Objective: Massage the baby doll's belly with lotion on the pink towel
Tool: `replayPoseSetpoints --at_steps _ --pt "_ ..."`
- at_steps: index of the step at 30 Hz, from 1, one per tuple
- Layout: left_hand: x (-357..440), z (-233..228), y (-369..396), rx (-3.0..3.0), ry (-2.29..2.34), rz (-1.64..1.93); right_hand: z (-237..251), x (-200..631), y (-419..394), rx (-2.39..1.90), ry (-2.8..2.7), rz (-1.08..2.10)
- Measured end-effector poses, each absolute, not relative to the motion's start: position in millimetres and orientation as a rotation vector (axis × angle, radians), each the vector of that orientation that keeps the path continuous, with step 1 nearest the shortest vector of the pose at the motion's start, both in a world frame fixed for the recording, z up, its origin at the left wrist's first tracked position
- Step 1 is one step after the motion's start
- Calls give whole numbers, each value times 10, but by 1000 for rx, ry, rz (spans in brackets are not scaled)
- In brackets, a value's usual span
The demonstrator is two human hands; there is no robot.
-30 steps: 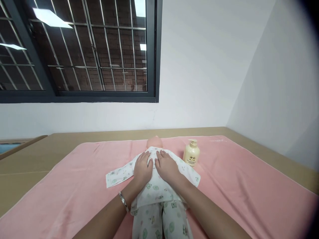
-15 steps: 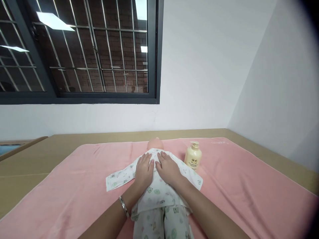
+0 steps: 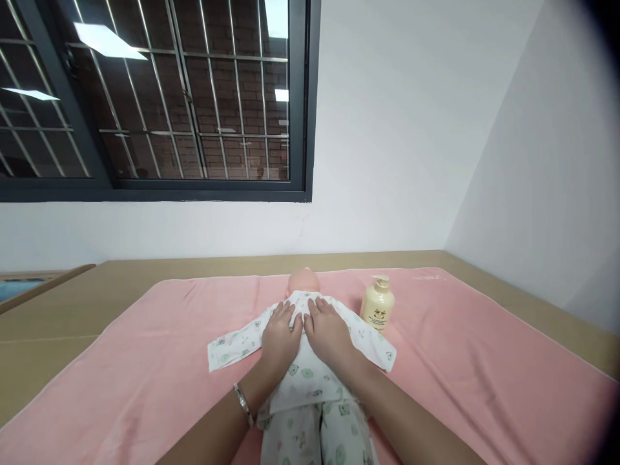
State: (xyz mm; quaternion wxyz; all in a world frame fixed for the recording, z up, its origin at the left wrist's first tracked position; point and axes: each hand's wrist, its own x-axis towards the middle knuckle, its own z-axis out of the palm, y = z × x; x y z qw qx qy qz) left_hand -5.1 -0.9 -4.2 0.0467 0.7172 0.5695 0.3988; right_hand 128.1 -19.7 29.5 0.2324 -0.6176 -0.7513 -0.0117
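Observation:
A baby doll [image 3: 303, 280] lies on a pink towel [image 3: 165, 361], its head at the far end. It wears a white printed top [image 3: 310, 381] with sleeves spread to both sides, and matching trousers [image 3: 295, 436]. My left hand [image 3: 281, 332] rests flat on the left of the doll's chest, fingers stretched out. On the right of the chest lies my right hand [image 3: 328, 329], likewise flat with fingers extended. The two thumbs are close together near the middle. A silver bracelet [image 3: 243, 405] circles my left wrist.
A cream pump bottle [image 3: 378, 305] stands on the towel just beyond the doll's right-side sleeve. The towel covers a wooden surface [image 3: 62, 310] that meets a white wall [image 3: 378, 161]. A barred window [image 3: 203, 97] is at upper left.
Both hands have slid slightly toward me down the doll's chest, so more of the collar shows. The view has shifted very slightly.

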Motion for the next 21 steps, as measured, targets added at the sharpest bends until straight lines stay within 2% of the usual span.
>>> replayPoseSetpoints --at_steps 9,21 --pt "-114 179 157 1879 1626 1076 353 1232 -301 -1745 -2105 -101" --pt "-22 -66 141 2113 1696 1226 232 1428 -70 -1524 -2022 123"
